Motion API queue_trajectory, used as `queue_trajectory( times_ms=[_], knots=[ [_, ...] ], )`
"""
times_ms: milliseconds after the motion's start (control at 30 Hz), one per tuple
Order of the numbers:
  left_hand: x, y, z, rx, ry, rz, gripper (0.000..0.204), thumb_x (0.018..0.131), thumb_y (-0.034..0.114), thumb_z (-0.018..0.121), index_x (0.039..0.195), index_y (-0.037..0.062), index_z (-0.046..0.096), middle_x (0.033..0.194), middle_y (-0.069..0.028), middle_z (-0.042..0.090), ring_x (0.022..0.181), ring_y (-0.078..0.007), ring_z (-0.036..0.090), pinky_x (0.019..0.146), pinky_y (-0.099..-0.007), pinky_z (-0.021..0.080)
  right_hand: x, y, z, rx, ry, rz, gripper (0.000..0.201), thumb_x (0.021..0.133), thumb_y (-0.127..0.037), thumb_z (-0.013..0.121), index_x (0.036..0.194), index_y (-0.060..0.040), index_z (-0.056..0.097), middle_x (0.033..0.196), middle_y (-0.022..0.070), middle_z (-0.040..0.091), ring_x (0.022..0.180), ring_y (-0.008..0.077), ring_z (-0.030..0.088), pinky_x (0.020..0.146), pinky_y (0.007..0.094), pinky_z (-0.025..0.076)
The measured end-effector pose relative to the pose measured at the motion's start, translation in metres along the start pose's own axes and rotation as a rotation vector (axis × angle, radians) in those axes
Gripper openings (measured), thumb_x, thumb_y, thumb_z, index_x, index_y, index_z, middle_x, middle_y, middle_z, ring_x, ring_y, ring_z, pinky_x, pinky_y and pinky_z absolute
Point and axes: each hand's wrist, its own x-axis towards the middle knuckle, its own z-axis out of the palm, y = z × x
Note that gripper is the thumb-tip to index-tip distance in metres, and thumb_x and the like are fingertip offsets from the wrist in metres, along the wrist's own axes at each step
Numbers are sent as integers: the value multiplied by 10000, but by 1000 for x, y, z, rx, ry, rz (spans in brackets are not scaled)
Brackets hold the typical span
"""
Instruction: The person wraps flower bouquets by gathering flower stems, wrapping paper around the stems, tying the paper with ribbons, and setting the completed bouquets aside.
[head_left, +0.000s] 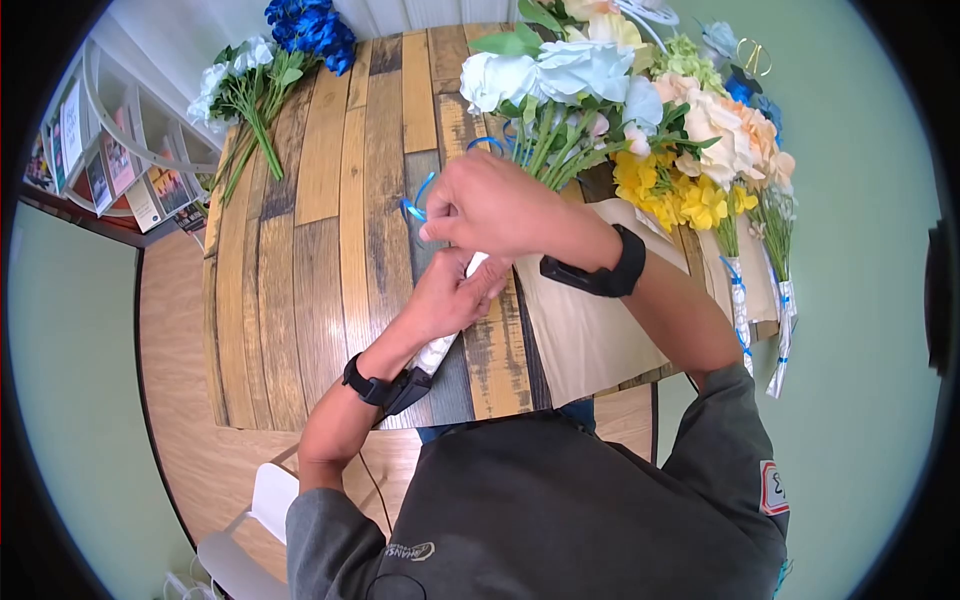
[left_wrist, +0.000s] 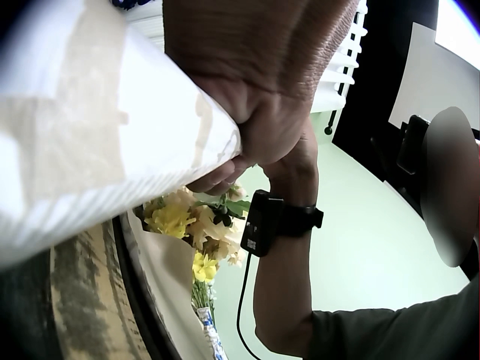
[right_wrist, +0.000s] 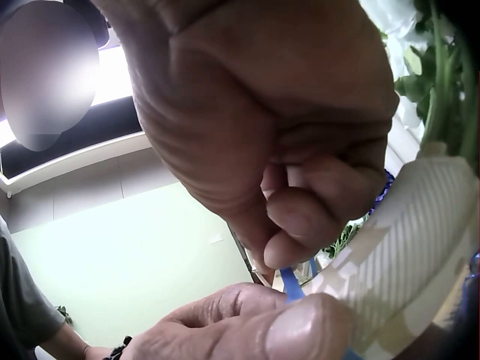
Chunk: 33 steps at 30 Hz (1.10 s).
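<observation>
In the head view my left hand point(head_left: 448, 298) grips the white-wrapped stems point(head_left: 436, 353) of a bouquet. Pale blue and white flowers point(head_left: 560, 72) spread from its far end, above green stems. My right hand point(head_left: 505, 208) is just above the left, its fingers curled. The right wrist view shows the right thumb and fingertips pinching a blue ribbon point(right_wrist: 291, 283) against the patterned wrap point(right_wrist: 405, 240). Below it, the left thumb point(right_wrist: 307, 330) presses along the wrap. In the left wrist view the white wrap point(left_wrist: 97, 127) fills the near side, partly hiding the left hand's fingers.
Brown paper point(head_left: 590, 325) lies on the wooden table point(head_left: 320, 290) at right. Beyond it are peach flowers point(head_left: 720, 130), yellow flowers point(head_left: 685, 195) and wrapped stems tied with blue ribbon point(head_left: 740, 305). Loose white flowers point(head_left: 245, 58) and blue flowers point(head_left: 312, 35) lie far left, near a card rack point(head_left: 125, 165).
</observation>
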Motion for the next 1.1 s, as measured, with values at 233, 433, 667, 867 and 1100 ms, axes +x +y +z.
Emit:
queue_trajectory(
  times_ms=[233, 433, 667, 867, 1100],
  knots=[
    [-2, 7, -5, -97, 23, -150, 347, 1030, 327, 546, 908, 4, 575, 647, -4, 519, 394, -69, 425, 351, -222, 305, 5, -6, 1, 276, 298, 78, 215, 769, -225, 758, 783, -11, 740, 656, 179, 653, 584, 290, 644, 575, 376, 499],
    [-2, 19, -15, -335, -8, -130, 428, 1039, 369, 513, 1173, -28, 601, 643, 6, 501, 399, -52, 404, 368, -219, 312, -80, -20, -16, 529, 426, 513, 289, 879, -281, 749, 887, 8, 742, 680, 33, 662, 573, 66, 552, 530, 225, 430],
    [-4, 25, -16, -365, 59, -131, 450, 1045, 359, 497, 1232, -43, 570, 653, 0, 509, 396, -50, 408, 339, -207, 309, -88, 16, 28, 985, 169, 408, 324, 929, -241, 710, 1111, 24, 676, 797, 16, 658, 580, 43, 536, 512, 203, 433],
    [-8, 33, -15, -388, 42, -59, 461, 1061, 327, 461, 1313, -53, 524, 665, -9, 511, 393, -48, 395, 333, -203, 302, -83, 19, 34, 1076, 159, 409, 224, 954, -208, 680, 1004, 11, 678, 712, -4, 613, 547, 42, 530, 487, 196, 416],
    [-8, 32, -17, -403, 32, -56, 472, 1053, 320, 472, 1366, -32, 500, 654, -3, 492, 376, -56, 388, 320, -201, 299, -90, 18, 34, 1030, 220, 321, 197, 946, -187, 692, 989, 4, 675, 686, -16, 584, 543, 36, 507, 481, 198, 376]
  ],
)
